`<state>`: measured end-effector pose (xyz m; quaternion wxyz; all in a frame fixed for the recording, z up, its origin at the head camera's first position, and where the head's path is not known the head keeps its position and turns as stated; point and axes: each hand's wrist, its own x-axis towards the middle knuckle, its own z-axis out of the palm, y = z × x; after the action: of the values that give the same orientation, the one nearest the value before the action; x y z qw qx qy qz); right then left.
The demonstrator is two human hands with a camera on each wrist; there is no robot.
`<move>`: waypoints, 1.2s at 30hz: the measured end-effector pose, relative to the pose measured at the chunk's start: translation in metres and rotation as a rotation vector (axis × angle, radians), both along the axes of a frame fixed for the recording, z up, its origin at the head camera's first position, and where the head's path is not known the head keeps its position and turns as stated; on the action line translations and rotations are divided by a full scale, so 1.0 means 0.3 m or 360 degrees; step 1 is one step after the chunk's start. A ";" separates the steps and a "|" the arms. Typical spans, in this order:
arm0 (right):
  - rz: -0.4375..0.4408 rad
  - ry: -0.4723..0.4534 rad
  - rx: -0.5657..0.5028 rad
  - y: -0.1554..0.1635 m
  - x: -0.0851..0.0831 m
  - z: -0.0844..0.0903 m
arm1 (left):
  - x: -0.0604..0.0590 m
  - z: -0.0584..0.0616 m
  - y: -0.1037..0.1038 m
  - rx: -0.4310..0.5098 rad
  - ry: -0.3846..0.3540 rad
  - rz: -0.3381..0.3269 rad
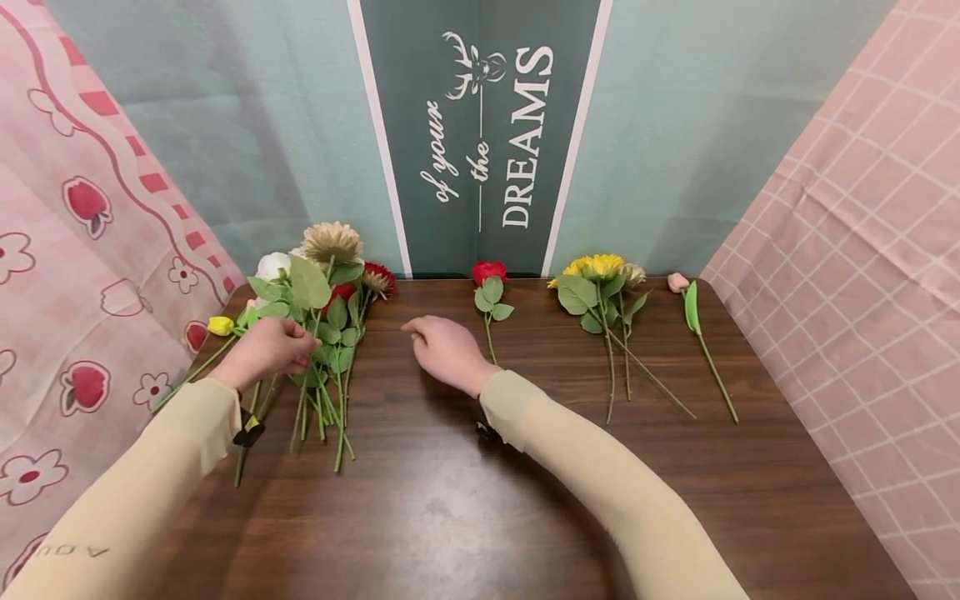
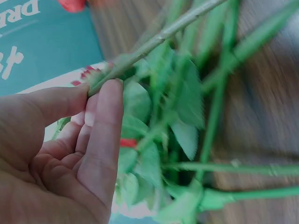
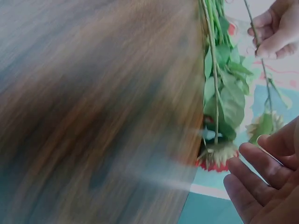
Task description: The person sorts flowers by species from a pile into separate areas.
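My left hand (image 1: 273,348) pinches the stem (image 2: 163,35) of a large beige flower (image 1: 332,243) between thumb and index finger. That flower stands upright above a bunch of artificial flowers on the table's left side. A white flower (image 1: 273,266), a yellow tulip (image 1: 221,326) and a dark red flower with a pale underside (image 1: 378,281) show around it, their green stems (image 1: 341,417) pointing toward me. Over the table, right of this bunch, my right hand (image 1: 450,352) holds nothing, its fingers relaxed. Beside it lies a single red rose (image 1: 489,272), its lower stem hidden behind the wrist.
Farther right on the brown wooden table (image 1: 435,517) lie yellow flowers (image 1: 600,267) with a cream flower (image 1: 633,275), stems crossing. A pink tulip (image 1: 677,282) lies near the right edge. Patterned cloths hang on both sides, and a green curtain (image 1: 300,125) closes the back.
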<state>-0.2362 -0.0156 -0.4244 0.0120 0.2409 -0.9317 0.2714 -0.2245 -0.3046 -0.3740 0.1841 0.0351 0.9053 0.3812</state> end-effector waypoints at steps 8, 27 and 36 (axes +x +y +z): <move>-0.0167 -0.0268 -0.0729 0.098 -0.032 0.022 | 0.034 0.000 0.194 0.0152 0.0109 -0.0056; -0.0391 -0.0913 -0.1574 0.323 -0.017 0.050 | 0.118 -0.130 0.610 0.0695 0.0050 -0.0130; -0.0440 -0.0807 -0.1551 0.428 0.004 0.062 | 0.173 -0.179 0.696 0.0711 0.0021 -0.0228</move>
<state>-0.2349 0.1128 -0.4058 -0.0670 0.0104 -0.6954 0.7154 -0.1727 -0.0959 -0.4277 0.1926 0.1417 0.7947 0.5579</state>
